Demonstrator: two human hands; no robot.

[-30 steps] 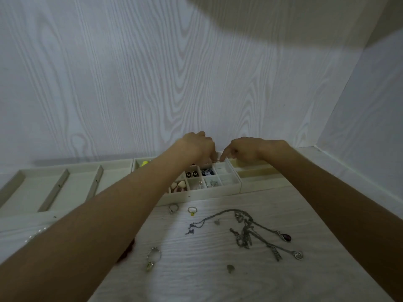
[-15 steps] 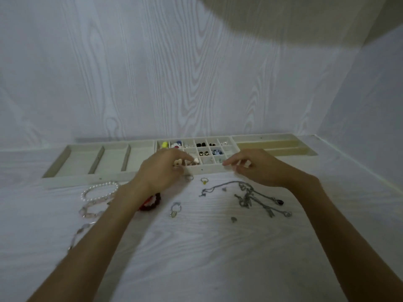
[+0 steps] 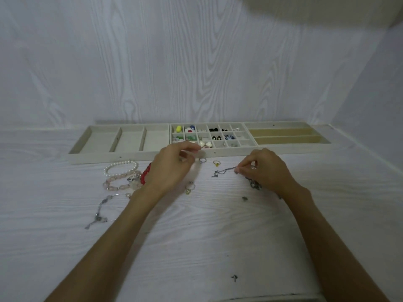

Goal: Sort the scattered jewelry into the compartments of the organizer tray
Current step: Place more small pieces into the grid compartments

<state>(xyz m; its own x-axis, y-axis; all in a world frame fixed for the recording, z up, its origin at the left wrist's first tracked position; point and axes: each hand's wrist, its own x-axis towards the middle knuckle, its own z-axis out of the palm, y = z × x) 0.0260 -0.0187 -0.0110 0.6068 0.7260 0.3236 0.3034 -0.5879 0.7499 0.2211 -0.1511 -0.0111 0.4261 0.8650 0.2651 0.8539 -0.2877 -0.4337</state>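
A long cream organizer tray (image 3: 135, 156) lies against the back wall; its middle grid of small compartments holds earrings and beads. My right hand (image 3: 268, 173) pinches a thin silver chain (image 3: 224, 171) between thumb and fingertip, just above the table; the rest of the chain tangle (image 3: 254, 184) lies partly under that hand. My left hand (image 3: 172, 168) hovers at the tray's front rim with fingers loosely curled, and I see nothing in it. Two small rings (image 3: 202, 160) (image 3: 216, 163) lie between my hands.
Left of my left hand lie a pearl bracelet (image 3: 121, 167), a pink bead bracelet (image 3: 117, 183), a red bead bracelet (image 3: 145, 175) and a silver chain bracelet (image 3: 101, 212). A ring (image 3: 189, 188) and small charm (image 3: 244, 198) lie nearer me. A side wall stands at right.
Both hands have drawn back from the tray's small compartments toward me. My right hand has come down onto the chain and pinched it. The view has pulled back.
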